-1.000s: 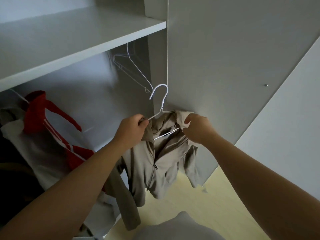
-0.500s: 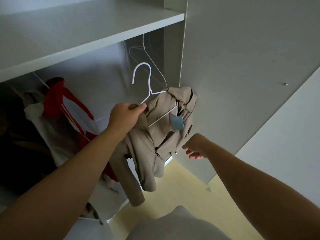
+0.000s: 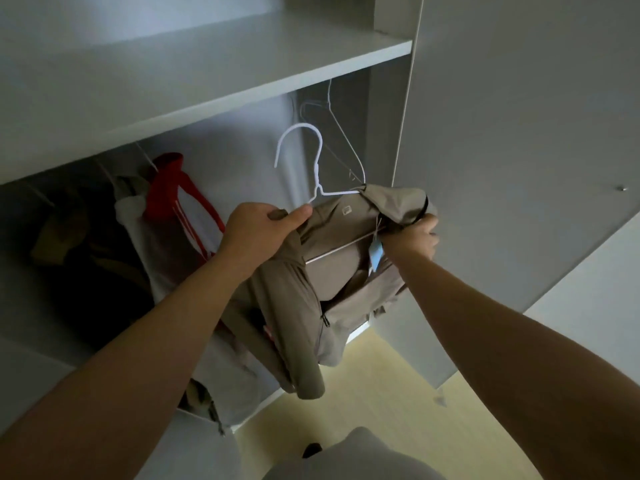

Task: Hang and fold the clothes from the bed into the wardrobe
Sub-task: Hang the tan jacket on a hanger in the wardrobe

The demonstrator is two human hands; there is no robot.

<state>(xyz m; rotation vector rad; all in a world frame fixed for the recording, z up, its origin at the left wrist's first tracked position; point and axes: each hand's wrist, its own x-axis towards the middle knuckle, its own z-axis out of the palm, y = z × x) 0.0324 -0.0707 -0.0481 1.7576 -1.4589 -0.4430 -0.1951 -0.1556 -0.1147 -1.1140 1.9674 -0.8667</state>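
The left hand [image 3: 258, 225] grips the white hanger [image 3: 313, 174] at the beige jacket [image 3: 332, 271] left shoulder; the right hand [image 3: 412, 239] pinches its right shoulder, before the open wardrobe [image 3: 207, 71].

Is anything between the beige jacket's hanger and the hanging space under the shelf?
Nothing visible blocks the white hanger going up. An empty hanger hangs just behind its hook, red top well left. The shelf hides the rail.

Free gap between red garment [image 3: 162, 181] and bare hanger [image 3: 346, 140].
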